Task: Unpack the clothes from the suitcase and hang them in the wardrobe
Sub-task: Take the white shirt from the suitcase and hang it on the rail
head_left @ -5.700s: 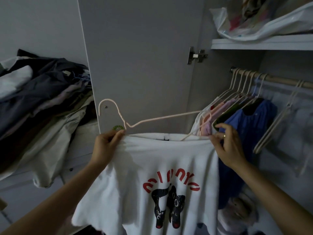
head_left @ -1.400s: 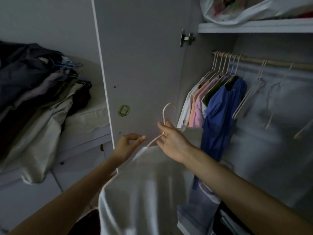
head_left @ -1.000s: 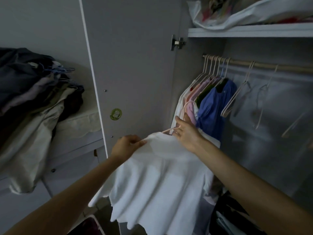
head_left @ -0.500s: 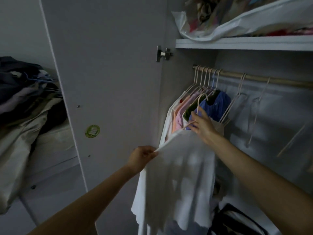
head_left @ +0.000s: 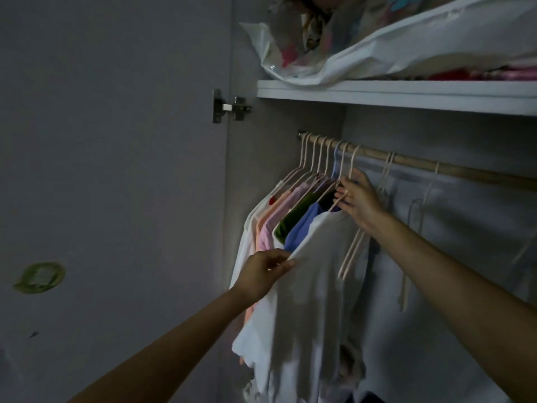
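hanging step: right hand [head_left: 356,199] fingers grip the pale hanger neck under the wooden rail [head_left: 406,161]; left hand [head_left: 263,271] pinches the white cotton t-shirt [head_left: 313,274] shoulder. next, release both.

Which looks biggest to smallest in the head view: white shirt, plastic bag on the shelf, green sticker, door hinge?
1. Plastic bag, though nearness may flatter it
2. White shirt
3. Green sticker
4. Door hinge

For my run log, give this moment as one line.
step: hanging white T-shirt | right hand: holds hanger at rail | left hand: pinches shirt shoulder | hook: over rail
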